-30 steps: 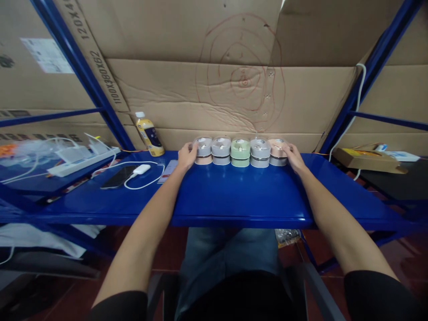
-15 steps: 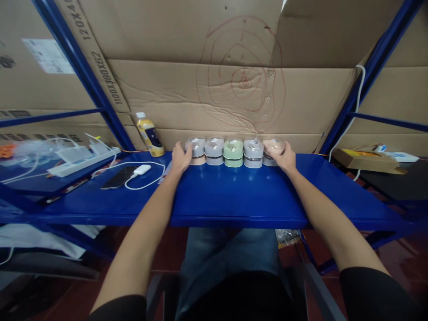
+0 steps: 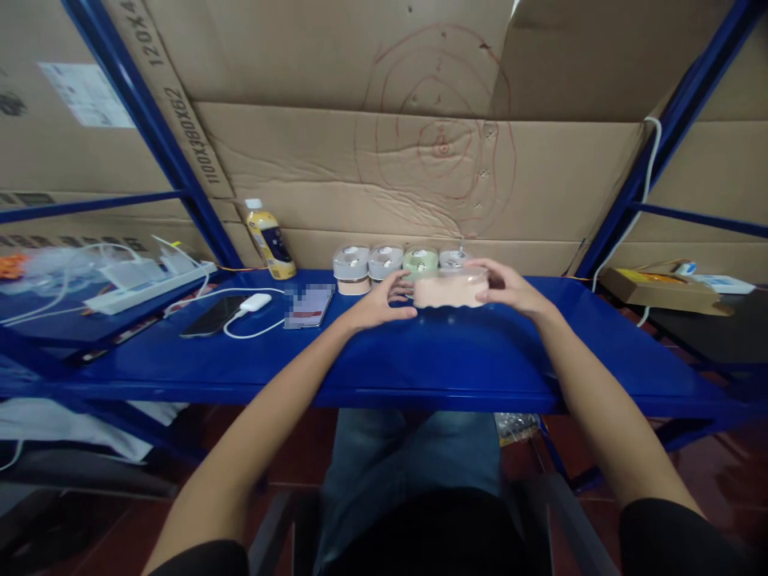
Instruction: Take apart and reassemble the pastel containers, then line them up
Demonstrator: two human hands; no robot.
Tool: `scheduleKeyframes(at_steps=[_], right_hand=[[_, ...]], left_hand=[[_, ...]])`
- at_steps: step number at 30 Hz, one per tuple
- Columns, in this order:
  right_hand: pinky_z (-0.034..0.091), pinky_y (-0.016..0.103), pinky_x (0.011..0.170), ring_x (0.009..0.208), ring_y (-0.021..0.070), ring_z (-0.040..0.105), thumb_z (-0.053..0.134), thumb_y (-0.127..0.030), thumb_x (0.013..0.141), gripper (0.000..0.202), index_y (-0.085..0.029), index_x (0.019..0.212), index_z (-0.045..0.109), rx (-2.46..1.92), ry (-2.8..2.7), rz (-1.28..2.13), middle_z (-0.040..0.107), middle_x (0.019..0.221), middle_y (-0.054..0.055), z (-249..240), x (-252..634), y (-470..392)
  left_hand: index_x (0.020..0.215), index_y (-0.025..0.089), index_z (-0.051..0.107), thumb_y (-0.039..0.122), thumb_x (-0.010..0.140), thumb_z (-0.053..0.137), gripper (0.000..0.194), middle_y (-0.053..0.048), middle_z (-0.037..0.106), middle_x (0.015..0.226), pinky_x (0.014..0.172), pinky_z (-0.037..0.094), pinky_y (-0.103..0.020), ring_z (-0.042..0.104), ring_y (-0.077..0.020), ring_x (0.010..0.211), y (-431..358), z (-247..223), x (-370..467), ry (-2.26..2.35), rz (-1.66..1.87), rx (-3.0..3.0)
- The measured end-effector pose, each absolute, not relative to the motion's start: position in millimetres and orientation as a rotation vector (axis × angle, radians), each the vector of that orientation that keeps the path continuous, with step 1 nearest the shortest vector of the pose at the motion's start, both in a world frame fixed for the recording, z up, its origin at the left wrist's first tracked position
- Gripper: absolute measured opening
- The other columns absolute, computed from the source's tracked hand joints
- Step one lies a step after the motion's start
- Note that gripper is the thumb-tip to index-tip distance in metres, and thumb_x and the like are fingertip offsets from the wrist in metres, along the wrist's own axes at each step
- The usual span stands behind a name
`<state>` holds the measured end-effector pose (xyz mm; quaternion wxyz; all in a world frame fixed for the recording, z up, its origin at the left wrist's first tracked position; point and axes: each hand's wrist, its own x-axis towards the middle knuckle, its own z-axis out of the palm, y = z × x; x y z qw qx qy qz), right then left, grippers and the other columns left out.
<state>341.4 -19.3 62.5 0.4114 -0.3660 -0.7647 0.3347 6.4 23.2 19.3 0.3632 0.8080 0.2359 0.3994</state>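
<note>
My right hand (image 3: pixel 513 290) grips the right end of a beige container with a clear lid (image 3: pixel 451 290), lifted in front of the row and slightly blurred. At its left end is my left hand (image 3: pixel 384 304), fingers apart and curved toward it, seemingly not touching. Behind stand stacked small lidded containers: a grey-over-beige stack (image 3: pixel 351 268) at the left, a grey stack (image 3: pixel 385 260), a green stack (image 3: pixel 421 260) and another grey stack (image 3: pixel 453 259). My hands and the lifted container hide their lower parts. Whatever stands behind my right hand is hidden.
A blue table (image 3: pixel 420 360) carries everything. On the left are a yellow drink bottle (image 3: pixel 270 240), a black phone (image 3: pixel 213 316) with a white charger (image 3: pixel 255 302), and a flat pixelated item (image 3: pixel 309 306). A cardboard wall (image 3: pixel 288 160) rises behind; an open carton (image 3: pixel 666 290) lies far right.
My right hand has lifted the beige container off the right end of the row and brought it left and nearer. My left hand has left the leftmost stack and moved right toward it.
</note>
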Motion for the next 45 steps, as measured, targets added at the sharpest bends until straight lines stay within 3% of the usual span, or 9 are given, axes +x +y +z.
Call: scheduleKeyframes(at_steps=[3,7,13,17,21,28,32,38,45], right_hand=[[0.055,0.049,0.106,0.116,0.0301,0.069,0.091,-0.042,0.069,0.080,-0.029,0.140,0.058,-0.882,-2.130,1.006,0.072,0.124,0.006,49.1,314.6,-24.5],[0.048,0.054,0.116,0.129,0.0313,0.064,0.092,-0.041,0.067,0.094,-0.026,0.149,0.049,-0.859,-2.257,1.092,0.069,0.135,0.009,33.2,308.9,-16.6],[0.041,0.058,0.123,0.143,0.0382,0.054,0.096,-0.056,0.062,0.106,-0.022,0.152,0.051,-0.982,-2.413,0.728,0.056,0.156,0.015,33.3,305.9,-20.6],[0.049,0.057,0.113,0.133,0.0398,0.061,0.091,-0.066,0.066,0.105,-0.026,0.154,0.052,-0.978,-2.450,0.340,0.063,0.148,0.015,34.7,278.9,-33.4],[0.055,0.053,0.102,0.118,0.0360,0.068,0.085,-0.067,0.073,0.093,-0.024,0.151,0.056,-0.994,-2.401,0.277,0.071,0.132,0.014,39.3,278.0,-35.9],[0.057,0.047,0.090,0.097,0.0297,0.071,0.067,-0.070,0.089,0.069,-0.020,0.136,0.065,-1.291,-2.192,0.404,0.075,0.109,0.011,50.3,338.0,-17.5],[0.057,0.045,0.084,0.091,0.0287,0.071,0.065,-0.073,0.089,0.065,-0.022,0.130,0.069,-1.452,-2.261,0.459,0.076,0.104,0.011,49.4,343.9,-12.3],[0.058,0.046,0.090,0.101,0.0315,0.073,0.069,-0.071,0.088,0.065,-0.022,0.131,0.069,-1.537,-2.299,0.508,0.077,0.115,0.013,46.6,344.0,-8.6],[0.061,0.052,0.093,0.105,0.0353,0.073,0.089,-0.064,0.068,0.080,-0.021,0.132,0.068,-1.476,-2.420,0.468,0.076,0.117,0.013,38.1,353.9,-0.4]], left_hand=[[0.152,0.025,0.046,0.040,0.063,0.098,0.104,-0.020,0.060,0.149,0.119,0.045,-0.059,0.058,-0.0383,0.141,11.2,10.1,7.2,0.595,0.840,2.093],[0.152,0.023,0.047,0.043,0.063,0.097,0.104,-0.018,0.066,0.142,0.117,0.045,-0.062,0.062,-0.0380,0.136,2.5,4.4,6.0,0.664,0.764,2.155],[0.153,0.018,0.047,0.054,0.060,0.096,0.111,-0.020,0.061,0.149,0.115,0.047,-0.060,0.059,-0.0426,0.137,-4.9,2.9,20.0,0.801,0.805,2.382],[0.157,0.021,0.042,0.054,0.066,0.093,0.109,-0.018,0.059,0.153,0.115,0.048,-0.057,0.059,-0.0410,0.138,-12.1,3.3,28.8,0.748,0.832,2.396],[0.160,0.020,0.040,0.056,0.069,0.092,0.111,-0.018,0.059,0.151,0.113,0.049,-0.055,0.060,-0.0398,0.135,-12.0,3.1,24.4,0.770,0.855,2.432],[0.127,0.025,0.078,0.054,0.091,0.073,0.047,-0.012,0.066,0.124,0.115,0.046,-0.052,0.061,-0.0336,0.127,-4.7,2.9,11.9,0.731,0.730,2.592],[0.123,0.024,0.081,0.057,0.096,0.067,0.045,-0.013,0.064,0.129,0.117,0.045,-0.050,0.060,-0.0330,0.129,-0.6,1.7,10.6,0.716,0.766,2.567],[0.117,0.020,0.079,0.061,0.099,0.058,0.050,-0.013,0.067,0.130,0.112,0.049,-0.048,0.063,-0.0310,0.125,17.4,8.0,-9.8,0.863,0.895,2.477],[0.106,0.020,0.079,0.061,0.092,0.062,0.046,-0.010,0.070,0.114,0.111,0.048,-0.052,0.063,-0.0300,0.116,34.2,12.2,-39.0,1.137,0.850,2.504]])
